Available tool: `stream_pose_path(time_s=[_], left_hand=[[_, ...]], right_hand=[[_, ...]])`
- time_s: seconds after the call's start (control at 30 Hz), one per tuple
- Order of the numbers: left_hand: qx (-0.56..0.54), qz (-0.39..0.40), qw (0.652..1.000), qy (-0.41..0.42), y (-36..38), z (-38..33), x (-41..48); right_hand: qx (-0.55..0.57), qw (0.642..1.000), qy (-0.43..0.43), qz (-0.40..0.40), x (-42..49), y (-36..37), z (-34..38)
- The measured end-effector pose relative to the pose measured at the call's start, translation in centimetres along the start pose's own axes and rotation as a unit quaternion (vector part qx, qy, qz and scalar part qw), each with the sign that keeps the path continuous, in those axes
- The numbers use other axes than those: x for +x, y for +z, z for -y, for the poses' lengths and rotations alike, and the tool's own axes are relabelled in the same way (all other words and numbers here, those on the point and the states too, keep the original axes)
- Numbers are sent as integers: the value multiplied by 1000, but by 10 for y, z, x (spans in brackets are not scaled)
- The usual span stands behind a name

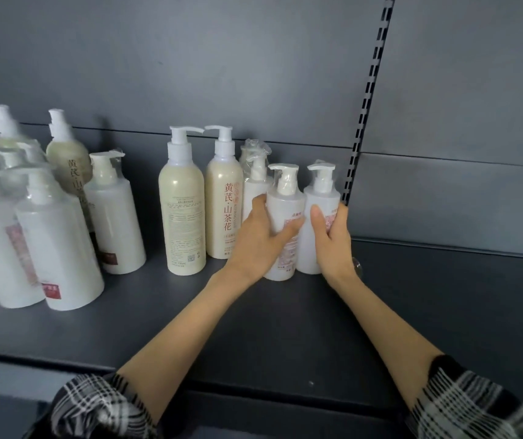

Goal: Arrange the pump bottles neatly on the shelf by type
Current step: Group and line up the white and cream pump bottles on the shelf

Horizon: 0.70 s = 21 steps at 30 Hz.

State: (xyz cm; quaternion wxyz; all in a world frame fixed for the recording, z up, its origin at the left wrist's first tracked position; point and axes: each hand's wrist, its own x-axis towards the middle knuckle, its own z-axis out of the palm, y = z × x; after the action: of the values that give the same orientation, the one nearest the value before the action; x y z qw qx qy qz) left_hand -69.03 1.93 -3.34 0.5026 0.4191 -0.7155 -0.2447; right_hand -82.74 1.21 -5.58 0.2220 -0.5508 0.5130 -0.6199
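Observation:
Two small white pump bottles stand side by side at the right end of the dark shelf [254, 327]. My left hand [261, 239] grips the left white bottle [285, 204] around its body. My right hand [331, 239] grips the right white bottle [320, 198], thumb on its front. Behind them stands a third white bottle [255, 182], its pump wrapped in plastic. Two tall cream bottles [181, 210] [223, 201] stand just left of my hands, upright and close together.
A crowd of white pump bottles [54, 242] fills the shelf's left end, with a cream bottle [68, 163] behind them. A slotted upright rail [365, 99] runs down the back wall right beside the right bottle. Dark shelf surface continues to the right.

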Motion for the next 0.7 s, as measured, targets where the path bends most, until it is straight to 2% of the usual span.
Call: stream_pose_path(time_s=[0.27, 0.7], left_hand=[[-19, 24, 999, 35, -7, -5, -25], [27, 56, 994, 91, -47, 7, -50]], right_hand=[[-16, 1000, -18, 15, -8, -1, 6], [-27, 998, -21, -46, -34, 22, 23]])
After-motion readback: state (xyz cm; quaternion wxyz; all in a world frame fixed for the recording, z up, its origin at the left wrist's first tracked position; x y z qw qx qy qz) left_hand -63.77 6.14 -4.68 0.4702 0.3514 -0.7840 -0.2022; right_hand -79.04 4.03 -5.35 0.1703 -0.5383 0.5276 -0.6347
